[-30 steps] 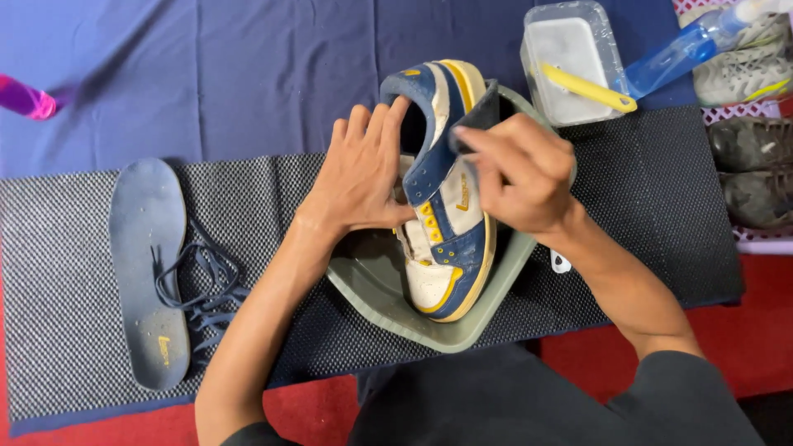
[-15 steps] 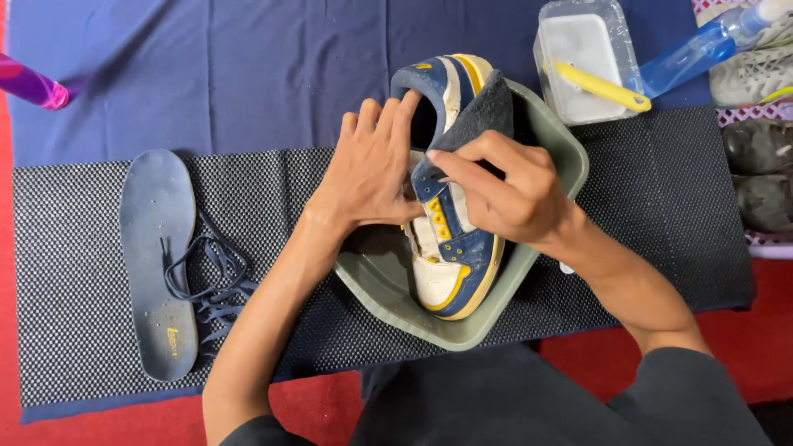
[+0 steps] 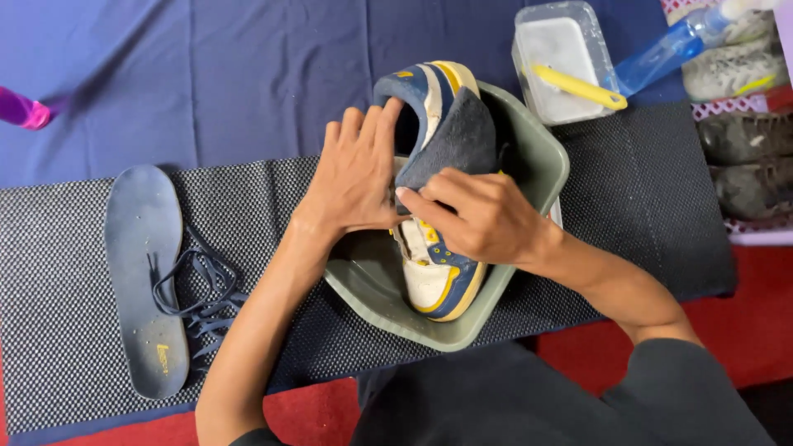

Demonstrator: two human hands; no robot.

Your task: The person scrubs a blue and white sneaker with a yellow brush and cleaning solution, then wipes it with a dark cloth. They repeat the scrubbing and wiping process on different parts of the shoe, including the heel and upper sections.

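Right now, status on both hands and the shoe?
Left hand braces sneaker. Right hand presses dark cloth on it, over grey basin. Insole and laces lie apart, left.

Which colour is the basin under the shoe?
The basin is grey-green, seen in the head view.

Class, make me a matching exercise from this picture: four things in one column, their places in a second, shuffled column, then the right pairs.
Things:
1. sneaker
2. insole
3. yellow brush
4. laces

Places:
A. across the clear tub of white cleaner
B. in the grey-green basin, between both hands
C. flat on the mesh mat, far left
D. in a loose heap beside the insole

Pairs: 1-B, 2-C, 3-A, 4-D
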